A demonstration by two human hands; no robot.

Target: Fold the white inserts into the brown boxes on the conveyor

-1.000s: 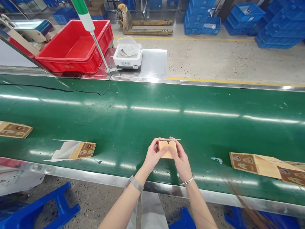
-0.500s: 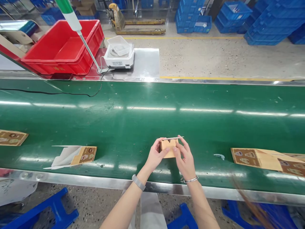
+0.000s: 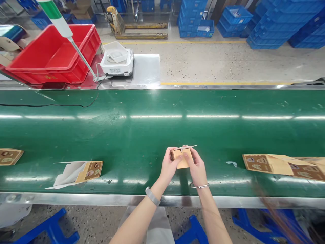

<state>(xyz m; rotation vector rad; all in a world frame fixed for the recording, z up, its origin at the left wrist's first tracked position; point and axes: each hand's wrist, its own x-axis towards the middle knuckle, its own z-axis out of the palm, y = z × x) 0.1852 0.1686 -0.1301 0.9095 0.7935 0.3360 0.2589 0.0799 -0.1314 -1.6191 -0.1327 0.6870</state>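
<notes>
Between my two hands is a small tan cardboard box (image 3: 183,164), held up above the green belt with a flap edge standing along its far side. My left hand (image 3: 170,162) is closed around the box's left side, thumb on the near face. On the other side my right hand (image 3: 196,165) grips it, its thumb also pressing that near face. Most fingertips are hidden behind the box. To the left lies a partly open carton (image 3: 90,170) with white inner flaps spread out. Overlapping brown printed cartons (image 3: 256,163) lie at the right.
The green conveyor belt (image 3: 142,135) has a metal rim (image 3: 101,199). Another carton (image 3: 10,156) lies at far left. Beyond the belt stand a red bin (image 3: 50,67) and a white scale (image 3: 117,62) with a tray. Blue stools (image 3: 50,227) are below the near edge.
My right fingers have drawn in closer around the box, and its near flaps are pressed by both thumbs. The view has shifted slightly.
</notes>
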